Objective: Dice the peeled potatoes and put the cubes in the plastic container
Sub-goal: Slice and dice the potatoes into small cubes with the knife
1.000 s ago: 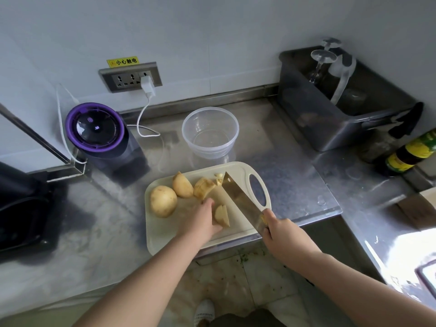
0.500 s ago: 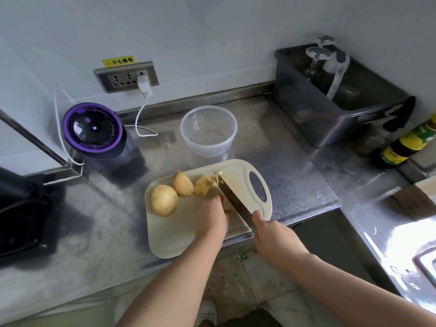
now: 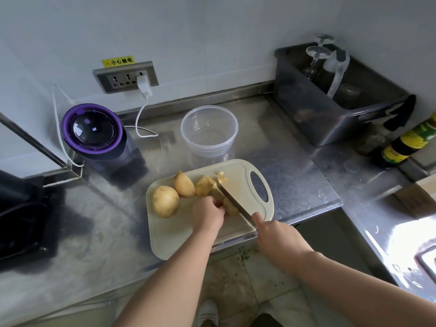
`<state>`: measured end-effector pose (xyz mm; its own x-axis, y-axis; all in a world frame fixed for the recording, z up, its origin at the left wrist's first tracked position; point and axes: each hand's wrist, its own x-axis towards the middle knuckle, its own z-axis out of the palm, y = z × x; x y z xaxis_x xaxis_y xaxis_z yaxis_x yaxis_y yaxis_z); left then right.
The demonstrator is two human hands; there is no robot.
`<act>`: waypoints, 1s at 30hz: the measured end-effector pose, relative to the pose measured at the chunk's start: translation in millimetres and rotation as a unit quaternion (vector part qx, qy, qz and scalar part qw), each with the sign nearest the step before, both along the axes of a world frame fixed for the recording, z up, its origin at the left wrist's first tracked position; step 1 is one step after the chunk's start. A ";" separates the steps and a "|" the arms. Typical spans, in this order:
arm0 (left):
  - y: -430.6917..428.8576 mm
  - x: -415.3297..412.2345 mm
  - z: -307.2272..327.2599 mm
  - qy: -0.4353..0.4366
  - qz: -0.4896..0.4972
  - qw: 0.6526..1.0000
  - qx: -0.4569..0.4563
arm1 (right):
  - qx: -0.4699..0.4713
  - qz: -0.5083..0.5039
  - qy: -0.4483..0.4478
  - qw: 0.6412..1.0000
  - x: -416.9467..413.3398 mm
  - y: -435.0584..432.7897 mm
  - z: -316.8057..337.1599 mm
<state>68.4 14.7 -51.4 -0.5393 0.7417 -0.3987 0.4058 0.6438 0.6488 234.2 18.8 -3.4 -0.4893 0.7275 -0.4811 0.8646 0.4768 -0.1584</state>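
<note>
Two hands at our cutting board: left hand grips the potato piece mid-board, right hand clamps the knife; plastic container behind, empty. We judge: piece rolls, blade nicks that hand.

The board lies on the bench at its front edge; behind it, apart, stands the container; left of that a blender, below the wall socket; a bin sits back right, a bottle to its right. On the board a potato lies leftmost; right of it a half, then a chunk; scraps near the far edge. The left hand holds a piece mid-board; the knife meets its right side, gripped by the right hand at the near right corner.
</note>
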 end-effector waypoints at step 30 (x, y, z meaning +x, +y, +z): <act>-2.7 -5.7 -5.9 -0.135 0.044 0.990 0.028 | 0.044 0.014 0.015 0.999 8.1 -5.2 1.5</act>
